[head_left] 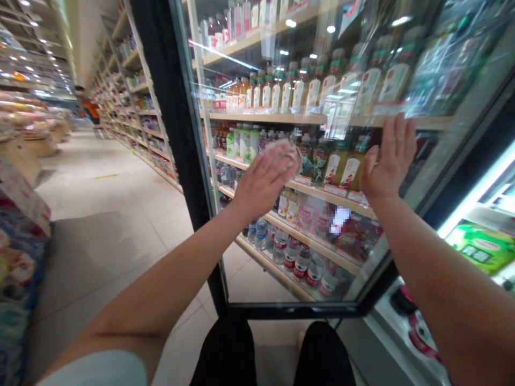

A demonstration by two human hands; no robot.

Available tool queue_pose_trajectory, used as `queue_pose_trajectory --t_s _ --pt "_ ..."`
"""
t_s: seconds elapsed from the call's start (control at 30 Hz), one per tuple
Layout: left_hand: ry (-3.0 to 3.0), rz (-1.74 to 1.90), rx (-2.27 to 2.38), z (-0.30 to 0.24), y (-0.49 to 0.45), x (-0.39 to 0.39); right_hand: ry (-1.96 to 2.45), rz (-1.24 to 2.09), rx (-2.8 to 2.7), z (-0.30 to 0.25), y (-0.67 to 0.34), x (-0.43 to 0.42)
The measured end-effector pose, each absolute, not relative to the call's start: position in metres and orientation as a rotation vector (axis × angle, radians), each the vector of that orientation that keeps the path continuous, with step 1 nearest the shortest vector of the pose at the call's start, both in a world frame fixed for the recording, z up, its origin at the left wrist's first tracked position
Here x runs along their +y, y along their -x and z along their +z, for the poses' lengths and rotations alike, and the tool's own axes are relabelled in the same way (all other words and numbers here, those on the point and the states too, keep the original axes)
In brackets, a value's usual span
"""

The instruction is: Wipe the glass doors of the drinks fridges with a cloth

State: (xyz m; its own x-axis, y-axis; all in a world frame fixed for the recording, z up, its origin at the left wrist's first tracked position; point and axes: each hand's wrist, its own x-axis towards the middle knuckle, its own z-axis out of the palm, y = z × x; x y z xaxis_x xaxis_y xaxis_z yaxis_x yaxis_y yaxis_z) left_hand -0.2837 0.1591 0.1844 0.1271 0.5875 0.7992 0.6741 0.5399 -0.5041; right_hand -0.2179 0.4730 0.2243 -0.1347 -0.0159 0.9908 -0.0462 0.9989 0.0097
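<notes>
cloth [286, 150] on glass door [281, 257], aisle shelves [137, 107] left

Left hand's fingers [281, 161] behind a motion-blurred cloth [286, 151]; blurred patch [341, 221] on glass door [281, 279].

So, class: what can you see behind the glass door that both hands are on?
Behind the glass door, shelves of drink bottles. The left hand, pressing a cloth, and the flat right hand cover some.
</notes>
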Motion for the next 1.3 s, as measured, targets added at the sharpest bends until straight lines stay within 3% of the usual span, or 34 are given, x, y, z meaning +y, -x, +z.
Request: queue_pose_trajectory --t_s 0.13,0.33,0.43,0.53,0.7,0.9,1.1,1.3 --pt "0.77 -0.442 -1.546 0.194 0.282 0.159 -0.059 0.077 -1.724 0.225 0.216 0.471" --pt "1.374 0.137 -1.476 0.184 0.281 0.158 -0.078 0.121 -1.748 0.225 0.213 0.471" --pt "1.031 -0.168 -1.521 0.2 0.288 0.142 -0.066 0.095 -1.745 0.225 0.214 0.472" --pt "0.762 -0.413 -1.435 0.184 0.288 0.133 -0.052 0.095 -1.737 0.225 0.218 0.474" --pt "1.208 -0.073 -1.545 0.14 0.281 0.13 -0.048 0.131 -1.727 0.225 0.223 0.476" --pt "0.824 -0.299 -1.535 0.173 0.287 0.126 -0.03 0.195 -1.753 0.226 0.221 0.471" --pt "0.911 -0.196 -1.623 0.161 0.269 0.165 -0.049 0.172 -1.706 0.225 0.222 0.472" --pt "0.864 -0.521 -1.891 0.218 0.245 0.233 -0.344 0.144 -1.713 0.231 0.206 0.408"
